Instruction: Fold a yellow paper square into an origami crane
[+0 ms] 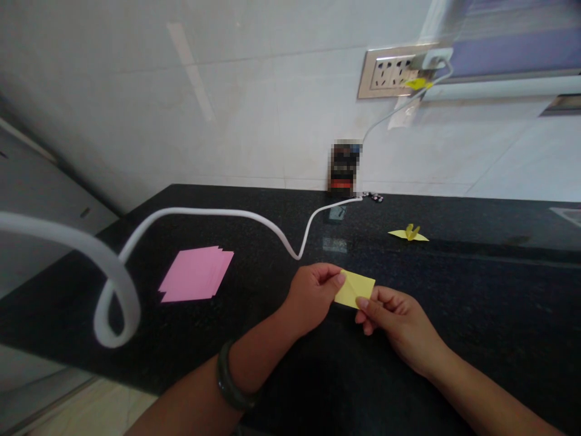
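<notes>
Between my two hands is a small folded yellow sheet of origami paper point(357, 287), with a diagonal crease across its face. My left hand point(315, 295) pinches its left side, thumb on top. At the lower right corner, the thumb and fingers of my right hand point(385, 312) are closed on the same paper. The paper is held above the dark counter. Farther back to the right, a folded yellow paper crane point(410, 233) stands on the counter with its wings spread.
Pink paper sheets point(197, 274) lie in a loose stack on the left of the black counter point(272, 387). A white cable point(213, 212) loops across the left side toward a pixelated upright object point(345, 168) at the wall. A socket panel point(389, 72) with a plugged-in charger is above.
</notes>
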`<act>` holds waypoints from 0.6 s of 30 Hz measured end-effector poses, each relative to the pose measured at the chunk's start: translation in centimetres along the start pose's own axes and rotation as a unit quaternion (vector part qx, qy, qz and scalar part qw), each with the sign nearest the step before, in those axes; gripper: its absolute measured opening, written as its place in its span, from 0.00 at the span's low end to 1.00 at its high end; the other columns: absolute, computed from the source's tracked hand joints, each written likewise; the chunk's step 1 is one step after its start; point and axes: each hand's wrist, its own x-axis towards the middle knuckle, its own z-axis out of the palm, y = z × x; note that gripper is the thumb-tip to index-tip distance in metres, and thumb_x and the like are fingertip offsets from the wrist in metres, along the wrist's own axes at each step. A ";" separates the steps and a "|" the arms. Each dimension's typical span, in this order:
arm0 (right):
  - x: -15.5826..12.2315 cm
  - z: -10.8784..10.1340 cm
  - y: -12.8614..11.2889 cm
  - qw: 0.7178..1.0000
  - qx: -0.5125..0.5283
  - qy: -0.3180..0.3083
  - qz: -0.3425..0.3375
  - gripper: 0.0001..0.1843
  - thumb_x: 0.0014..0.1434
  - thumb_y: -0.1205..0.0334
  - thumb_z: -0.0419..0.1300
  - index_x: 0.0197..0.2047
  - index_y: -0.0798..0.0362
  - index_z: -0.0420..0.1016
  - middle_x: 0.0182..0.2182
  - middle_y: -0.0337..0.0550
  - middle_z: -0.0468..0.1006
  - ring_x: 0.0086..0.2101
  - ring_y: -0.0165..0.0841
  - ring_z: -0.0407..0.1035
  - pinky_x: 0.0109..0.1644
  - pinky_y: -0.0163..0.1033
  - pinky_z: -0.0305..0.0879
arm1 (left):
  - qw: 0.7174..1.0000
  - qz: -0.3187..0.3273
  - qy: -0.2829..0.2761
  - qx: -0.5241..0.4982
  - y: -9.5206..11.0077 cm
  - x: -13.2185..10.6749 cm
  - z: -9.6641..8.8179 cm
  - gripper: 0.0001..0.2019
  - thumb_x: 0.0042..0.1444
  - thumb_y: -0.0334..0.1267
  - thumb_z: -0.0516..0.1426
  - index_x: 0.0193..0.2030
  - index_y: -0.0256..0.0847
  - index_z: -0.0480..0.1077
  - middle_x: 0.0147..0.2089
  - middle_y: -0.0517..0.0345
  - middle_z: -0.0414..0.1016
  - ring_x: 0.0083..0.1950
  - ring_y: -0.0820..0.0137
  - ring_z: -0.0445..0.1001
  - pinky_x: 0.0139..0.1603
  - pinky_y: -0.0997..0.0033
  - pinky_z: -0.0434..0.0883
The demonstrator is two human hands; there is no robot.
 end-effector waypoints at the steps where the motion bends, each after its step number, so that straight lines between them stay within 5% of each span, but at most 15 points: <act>1: 0.0 0.0 -0.1 1.000 -0.003 -0.007 0.001 0.13 0.50 0.55 0.57 0.22 0.56 0.68 0.19 0.39 0.71 0.18 0.24 0.61 0.23 0.31 0.56 | 1.000 -0.013 0.004 -0.021 0.0 0.0 0.0 0.12 0.50 0.41 0.51 0.34 0.35 0.70 0.28 0.55 0.71 0.28 0.72 0.68 0.30 0.74 0.65; 4: -0.1 0.1 -0.2 0.999 -0.022 0.025 -0.017 0.12 0.50 0.54 0.57 0.28 0.55 0.70 0.22 0.39 0.72 0.20 0.26 0.63 0.25 0.32 0.59 | 0.996 -0.048 0.025 -0.077 0.1 0.0 0.2 0.11 0.48 0.41 0.53 0.32 0.36 0.69 0.26 0.57 0.69 0.27 0.73 0.67 0.28 0.74 0.65; 9: -0.1 0.2 0.0 0.976 -0.063 0.171 -0.116 0.16 0.47 0.57 0.61 0.39 0.50 0.65 0.30 0.40 0.71 0.26 0.29 0.66 0.27 0.33 0.63 | 0.990 -0.074 0.048 -0.114 0.2 0.0 0.6 0.10 0.48 0.41 0.53 0.33 0.36 0.67 0.27 0.57 0.69 0.28 0.73 0.68 0.26 0.74 0.67; 18: 0.3 -0.3 0.6 0.944 -0.183 0.209 -0.176 0.13 0.49 0.58 0.58 0.39 0.52 0.70 0.31 0.43 0.74 0.31 0.33 0.69 0.34 0.39 0.67 | 0.990 -0.060 0.040 -0.118 0.1 -0.1 0.9 0.10 0.49 0.38 0.53 0.37 0.36 0.67 0.30 0.56 0.71 0.30 0.73 0.69 0.31 0.73 0.67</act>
